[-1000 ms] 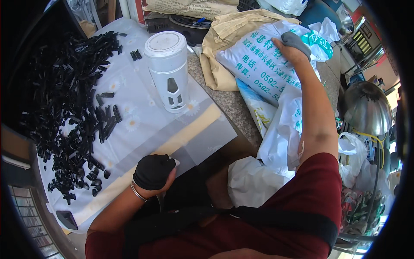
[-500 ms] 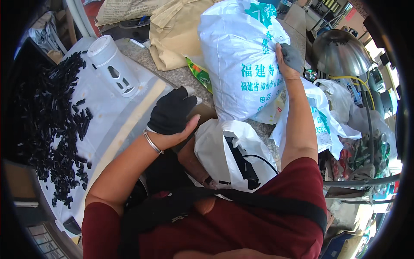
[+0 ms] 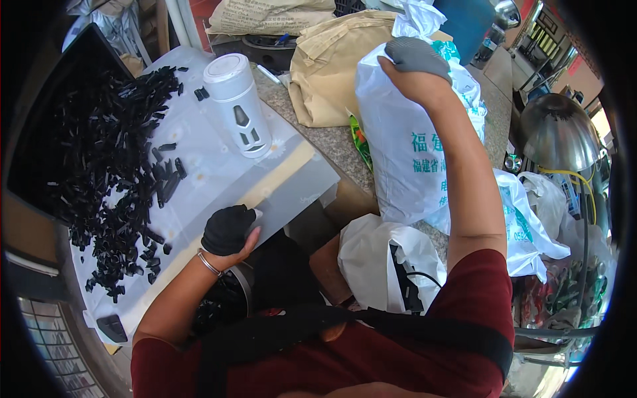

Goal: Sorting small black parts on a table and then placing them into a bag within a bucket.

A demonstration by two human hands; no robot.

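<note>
My right hand, in a grey glove with bare fingertips, is closed at the upper part of a full white plastic sack with green print. The sack stands on a stone counter, its right side partly behind my forearm. My left hand, in a black fingerless glove, hovers by the edge of the cloth-covered table. Its fingers are curled, and whatever they may hold is hidden. Black plastic pieces lie heaped on the table to its left. A white cylindrical container stands beyond that hand.
A folded brown paper sack lies behind the white sack. Near my body is an open white bag with a black object and cable inside. A metal lamp shade stands at the right. A small black object rests on the near table corner.
My right hand has moved left and up to the sack's top, from its right side. My left hand has lowered toward the table edge. The view has shifted left.
</note>
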